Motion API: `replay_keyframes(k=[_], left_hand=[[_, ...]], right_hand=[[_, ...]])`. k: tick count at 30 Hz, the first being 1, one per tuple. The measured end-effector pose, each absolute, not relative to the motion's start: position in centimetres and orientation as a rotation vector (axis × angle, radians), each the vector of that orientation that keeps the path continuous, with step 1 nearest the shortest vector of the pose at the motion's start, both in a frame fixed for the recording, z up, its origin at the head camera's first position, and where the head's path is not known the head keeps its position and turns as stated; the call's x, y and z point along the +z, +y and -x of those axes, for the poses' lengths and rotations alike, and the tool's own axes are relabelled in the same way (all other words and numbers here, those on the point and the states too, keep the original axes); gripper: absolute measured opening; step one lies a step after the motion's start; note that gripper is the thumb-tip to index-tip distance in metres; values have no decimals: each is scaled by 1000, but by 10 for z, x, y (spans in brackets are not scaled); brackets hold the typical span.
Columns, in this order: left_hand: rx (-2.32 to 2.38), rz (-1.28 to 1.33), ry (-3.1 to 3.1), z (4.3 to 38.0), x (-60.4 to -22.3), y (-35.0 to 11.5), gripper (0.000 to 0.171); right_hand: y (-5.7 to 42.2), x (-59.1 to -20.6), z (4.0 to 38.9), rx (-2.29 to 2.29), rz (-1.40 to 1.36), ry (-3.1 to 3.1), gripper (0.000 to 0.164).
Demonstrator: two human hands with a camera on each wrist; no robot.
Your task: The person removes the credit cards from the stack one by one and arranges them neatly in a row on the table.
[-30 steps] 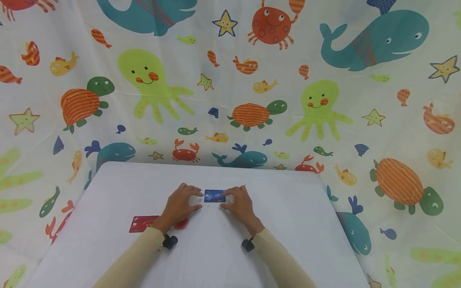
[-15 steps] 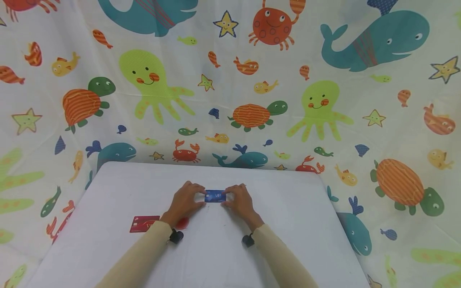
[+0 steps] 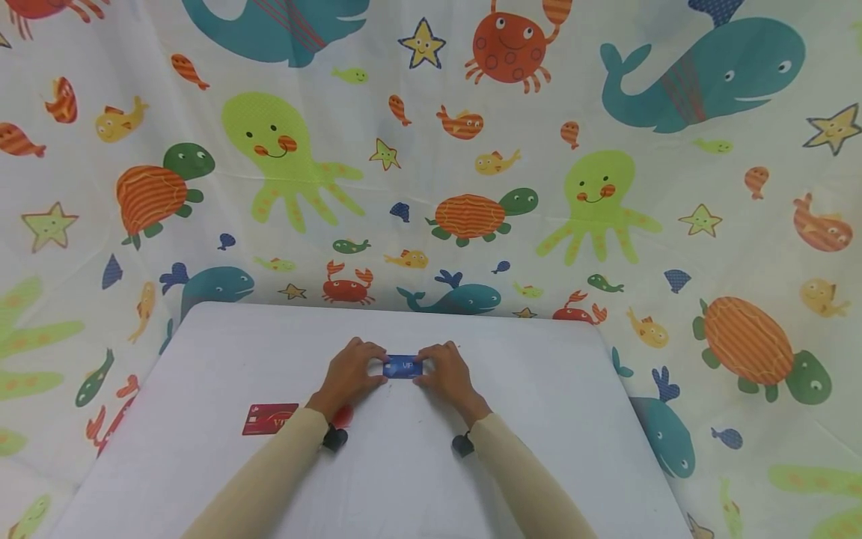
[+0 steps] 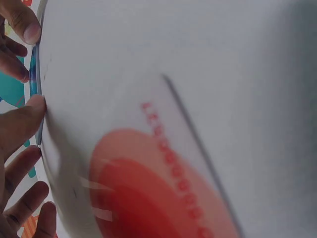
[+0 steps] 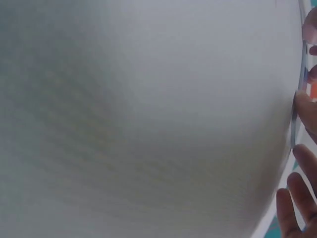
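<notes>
Keeping pressure even is advised: blue rectangular VIP card point(image 3: 402, 367), nearer far edge of white surface point(image 3: 539, 404), is pinched at opposite ends by left hand point(image 3: 346, 376) and right hand point(image 3: 451, 376).

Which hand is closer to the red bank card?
Left. In the head view, the left hand is up and right of the red bank card; the right hand is farther right, past the blue VIP card.

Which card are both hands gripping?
The blue VIP card, held at its ends by the left hand and right hand; the red card and red-circled card lie nearer the person, gripped by neither.
</notes>
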State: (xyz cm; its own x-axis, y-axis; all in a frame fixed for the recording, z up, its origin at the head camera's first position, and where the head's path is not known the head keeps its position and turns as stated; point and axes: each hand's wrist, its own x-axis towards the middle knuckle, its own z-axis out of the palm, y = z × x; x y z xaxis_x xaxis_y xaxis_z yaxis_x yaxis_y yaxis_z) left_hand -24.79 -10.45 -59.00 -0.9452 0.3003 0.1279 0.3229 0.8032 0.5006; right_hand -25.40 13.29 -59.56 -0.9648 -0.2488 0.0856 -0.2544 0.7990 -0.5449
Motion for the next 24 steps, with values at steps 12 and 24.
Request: replay_keyframes(k=[12, 24], left_hand=[[-829, 478, -2956, 249, -590, -102, 40], [-837, 485, -2945, 250, -587, -103, 38]], right_hand=[[130, -593, 255, 910, -408, -2992, 32], [128, -587, 253, 950, -362, -2986, 31]])
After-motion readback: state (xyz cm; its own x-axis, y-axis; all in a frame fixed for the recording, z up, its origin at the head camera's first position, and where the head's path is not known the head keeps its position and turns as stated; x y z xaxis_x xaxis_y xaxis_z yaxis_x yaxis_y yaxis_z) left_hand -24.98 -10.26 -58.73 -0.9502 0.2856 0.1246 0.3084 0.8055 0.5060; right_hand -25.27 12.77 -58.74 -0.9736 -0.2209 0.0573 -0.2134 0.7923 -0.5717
